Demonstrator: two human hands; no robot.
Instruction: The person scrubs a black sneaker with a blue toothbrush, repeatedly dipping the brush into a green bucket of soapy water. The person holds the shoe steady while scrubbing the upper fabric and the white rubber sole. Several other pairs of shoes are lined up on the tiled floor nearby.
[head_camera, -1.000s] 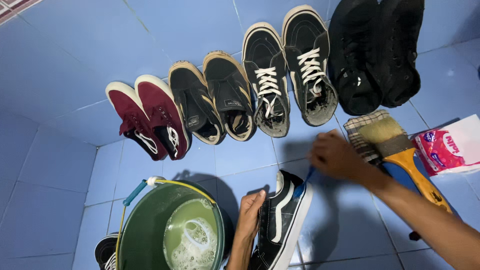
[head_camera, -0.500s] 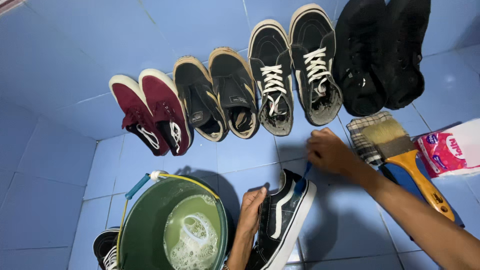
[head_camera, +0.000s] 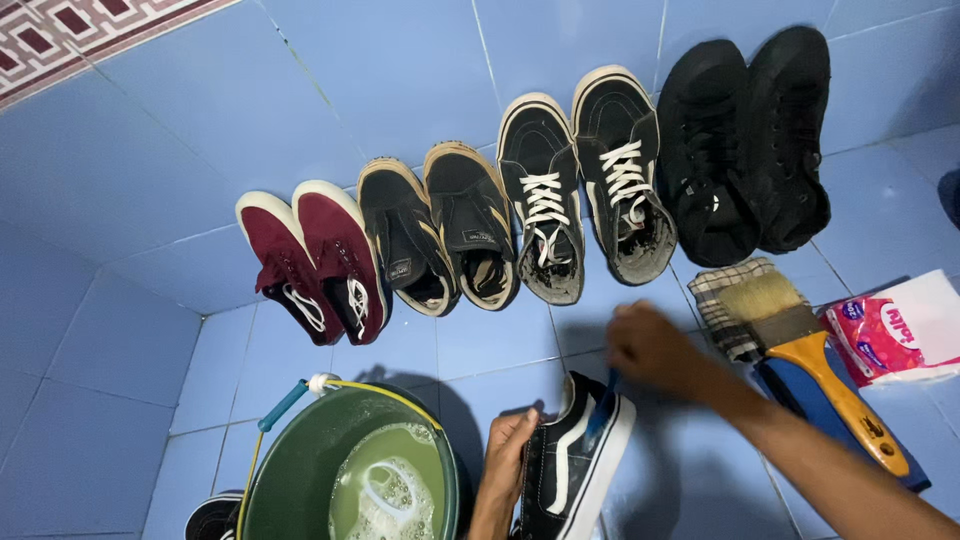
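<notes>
Gripping a black sneaker with my left hand, I scrub it using a blue brush clenched in my right hand; four pairs along the wall await.

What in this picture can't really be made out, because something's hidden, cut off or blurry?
- Right hand: motion-blurred; the thin blue tool it grips can't be identified.
- Black sneaker under the left hand: heel cut by the bottom edge.
- Green bucket: lower part cut off; foam hides its bottom.
- Shoe beside the bucket: mostly out of frame.
</notes>
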